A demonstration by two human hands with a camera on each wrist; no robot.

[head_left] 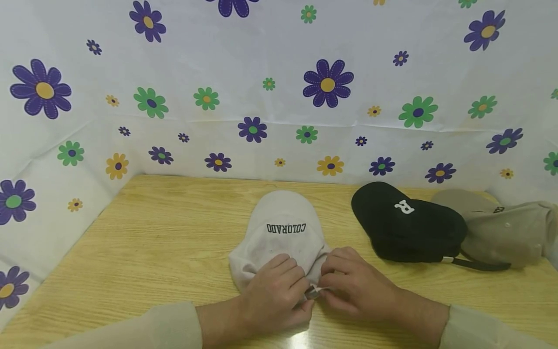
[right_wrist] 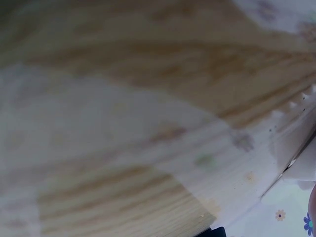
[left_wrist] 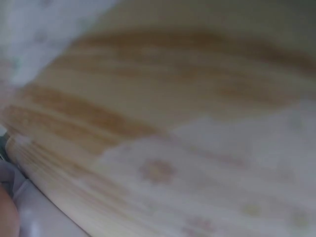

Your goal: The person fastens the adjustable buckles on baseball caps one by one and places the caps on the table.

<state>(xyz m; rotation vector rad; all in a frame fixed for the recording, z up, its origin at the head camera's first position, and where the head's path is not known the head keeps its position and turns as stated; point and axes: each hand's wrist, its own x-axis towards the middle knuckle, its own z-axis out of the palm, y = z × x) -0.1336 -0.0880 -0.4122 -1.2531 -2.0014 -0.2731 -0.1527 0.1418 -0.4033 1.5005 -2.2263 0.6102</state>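
Note:
A light grey baseball cap (head_left: pixel 283 213) lettered COLORADO lies on the table, its brim pointing away from me and the lettering upside down. At its back edge, my left hand (head_left: pixel 279 293) grips the cap beside a small metal buckle (head_left: pixel 312 292). The right hand (head_left: pixel 359 283) pinches the strap end just right of that buckle. Both sets of fingers hide much of the strap. A sliver of grey cloth from the cap (left_wrist: pixel 44 212) enters the left wrist view at lower left; the rest there is blurred. The right wrist view barely shows the hand's work.
To the right lies a black cap (head_left: pixel 414 228) with a white letter R, its strap trailing toward me. A tan cap (head_left: pixel 507 235) sits partly behind it at the table's right end. Flower-printed white cloth (head_left: pixel 270 58) backs the wood-grain table (head_left: pixel 165 232) and lines its left side.

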